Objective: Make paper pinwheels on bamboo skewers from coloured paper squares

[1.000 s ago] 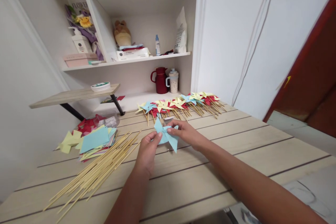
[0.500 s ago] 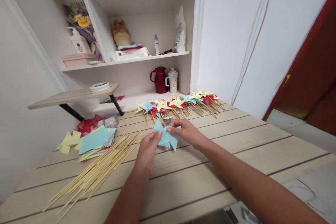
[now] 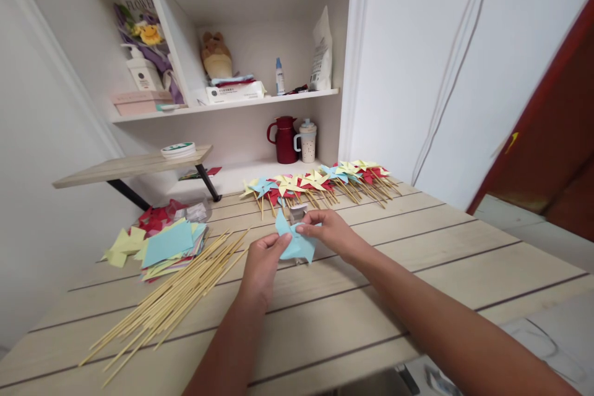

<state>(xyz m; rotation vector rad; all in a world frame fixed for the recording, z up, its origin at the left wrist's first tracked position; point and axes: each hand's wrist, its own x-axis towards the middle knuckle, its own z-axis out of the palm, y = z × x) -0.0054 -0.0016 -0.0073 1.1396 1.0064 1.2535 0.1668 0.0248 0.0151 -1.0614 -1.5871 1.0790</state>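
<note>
Both hands hold a light blue paper pinwheel [image 3: 297, 249] a little above the table. My left hand [image 3: 265, 261] pinches its left side between thumb and fingers. Closed on the upper right part, near the pinwheel's middle, is my right hand [image 3: 327, 230]. Whether a pin or other small part sits under the right fingertips is hidden. Just behind the pinwheel stands a small open box [image 3: 298, 213], partly covered by it. Left of my left hand lies a loose bundle of thin wooden sticks [image 3: 174, 303].
Finished pinwheels on sticks [image 3: 315, 182] lie in a row at the back. A stack of coloured paper [image 3: 169, 246], yellow folded paper [image 3: 124, 245] and red pieces [image 3: 160, 216] are at the left, below a small raised shelf [image 3: 134, 170]. A red jug [image 3: 284, 141] and a cup [image 3: 307, 141] stand behind.
The pinwheel has tilted slightly in my hands, and its lower blades look flatter. Both hands keep their grip. The whole view has shifted a little.
</note>
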